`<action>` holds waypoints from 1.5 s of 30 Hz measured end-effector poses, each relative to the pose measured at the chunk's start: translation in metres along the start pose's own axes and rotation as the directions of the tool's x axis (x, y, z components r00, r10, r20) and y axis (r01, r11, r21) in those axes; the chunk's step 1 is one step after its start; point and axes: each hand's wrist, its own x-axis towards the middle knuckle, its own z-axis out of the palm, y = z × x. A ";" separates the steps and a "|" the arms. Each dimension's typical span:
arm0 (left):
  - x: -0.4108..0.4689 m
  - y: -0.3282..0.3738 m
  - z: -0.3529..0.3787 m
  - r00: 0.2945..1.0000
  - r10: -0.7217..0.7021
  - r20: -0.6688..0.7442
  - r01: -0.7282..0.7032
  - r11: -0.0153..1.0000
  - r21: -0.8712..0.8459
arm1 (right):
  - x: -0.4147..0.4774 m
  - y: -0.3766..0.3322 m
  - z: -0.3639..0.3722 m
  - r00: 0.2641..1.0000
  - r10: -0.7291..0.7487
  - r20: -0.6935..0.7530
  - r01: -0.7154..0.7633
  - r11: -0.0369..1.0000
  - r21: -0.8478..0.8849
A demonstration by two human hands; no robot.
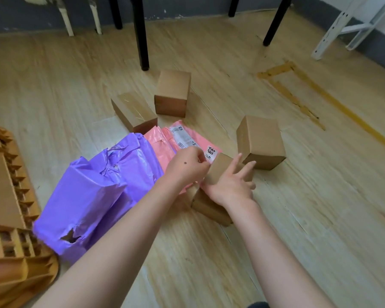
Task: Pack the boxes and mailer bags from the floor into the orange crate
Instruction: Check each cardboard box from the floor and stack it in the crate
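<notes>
A small cardboard box (218,170) sits in the middle of the floor, held between both hands. My left hand (186,166) pinches its near left edge, and my right hand (231,185) lies over its right side with fingers spread. Under my right wrist lies another flat box (207,207). Pink mailer bags (165,141) and purple mailer bags (102,185) lie to the left. Three more boxes stand around: a taped one (132,111), an upright one (172,93) and one on the right (260,142). The orange crate (11,218) is at the left edge.
Black table legs (141,32) and white chair legs (67,21) stand at the back on the wooden floor. A white metal frame (342,25) leans at the far right. Yellow tape marks (298,92) cross the floor on the right.
</notes>
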 end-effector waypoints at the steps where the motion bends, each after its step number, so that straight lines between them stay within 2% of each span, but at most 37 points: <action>1: -0.001 -0.002 -0.002 1.000 -0.006 -0.001 0.006 1.000 -0.008 | 0.001 -0.002 0.000 1.000 0.002 -0.014 -0.002 1.000 0.002; 6: 0.000 -0.013 -0.016 1.000 -0.008 -0.029 0.009 1.000 0.018 | 0.009 -0.008 -0.009 1.000 0.029 -0.007 -0.029 0.999 -0.014; 10: 0.001 -0.013 -0.034 0.997 0.018 -0.073 -0.020 1.000 -0.024 | 0.006 -0.018 -0.032 1.000 0.023 0.013 -0.023 1.000 -0.002; 14: 0.000 -0.009 -0.047 0.988 -0.050 -0.145 0.021 0.980 -0.197 | -0.004 -0.039 -0.063 0.998 -0.049 -0.037 0.051 0.998 0.044; 17: -0.004 -0.006 -0.051 0.979 -0.167 -0.114 0.110 0.913 -0.392 | -0.009 -0.058 -0.083 0.985 -0.148 -0.088 0.161 0.973 0.165; 19: -0.006 -0.003 -0.058 0.970 -0.228 -0.086 0.172 0.889 -0.425 | -0.012 -0.069 -0.091 0.974 -0.197 -0.112 0.221 0.935 0.278; 21: -0.008 -0.005 -0.071 0.956 -0.293 -0.021 0.234 0.803 -0.548 | -0.015 -0.079 -0.094 0.967 -0.220 -0.129 0.252 0.901 0.353; 23: -0.015 -0.012 -0.086 0.935 -0.337 0.112 0.317 0.651 -0.689 | -0.021 -0.087 -0.092 0.966 -0.228 -0.120 0.257 0.875 0.410; 26: -0.026 -0.031 -0.106 0.911 -0.323 0.258 0.399 0.521 -0.755 | -0.028 -0.100 -0.087 0.962 -0.261 -0.083 0.262 0.795 0.546; 30: -0.039 -0.047 -0.132 0.913 -0.270 0.306 0.386 0.326 -0.863 | -0.037 -0.122 -0.079 0.950 -0.308 -0.048 0.248 0.653 0.715; 33: -0.048 -0.053 -0.157 0.920 -0.264 0.288 0.361 0.294 -0.885 | -0.045 -0.140 -0.077 0.941 -0.337 -0.024 0.207 0.518 0.830; 36: -0.062 -0.050 -0.187 0.933 -0.266 0.241 0.316 0.294 -0.902 | -0.050 -0.159 -0.076 0.900 -0.433 0.054 0.130 0.383 0.915; 39: -0.077 -0.045 -0.211 0.939 -0.326 0.111 0.228 0.346 -0.910 | -0.060 -0.178 -0.078 0.847 -0.524 0.090 0.098 0.320 0.942; 41: -0.087 -0.042 -0.222 0.912 -0.405 -0.061 0.143 0.455 -0.879 | -0.071 -0.192 -0.080 0.850 -0.524 0.045 0.133 0.296 0.946; 43: -0.091 -0.043 -0.231 0.846 -0.451 -0.284 0.066 0.618 -0.783 | -0.078 -0.206 -0.079 0.861 -0.507 -0.022 0.186 0.275 0.943; 45: -0.098 -0.046 -0.239 0.763 -0.431 -0.481 0.037 0.773 -0.634 | -0.088 -0.219 -0.076 0.851 -0.524 -0.037 0.197 0.253 0.947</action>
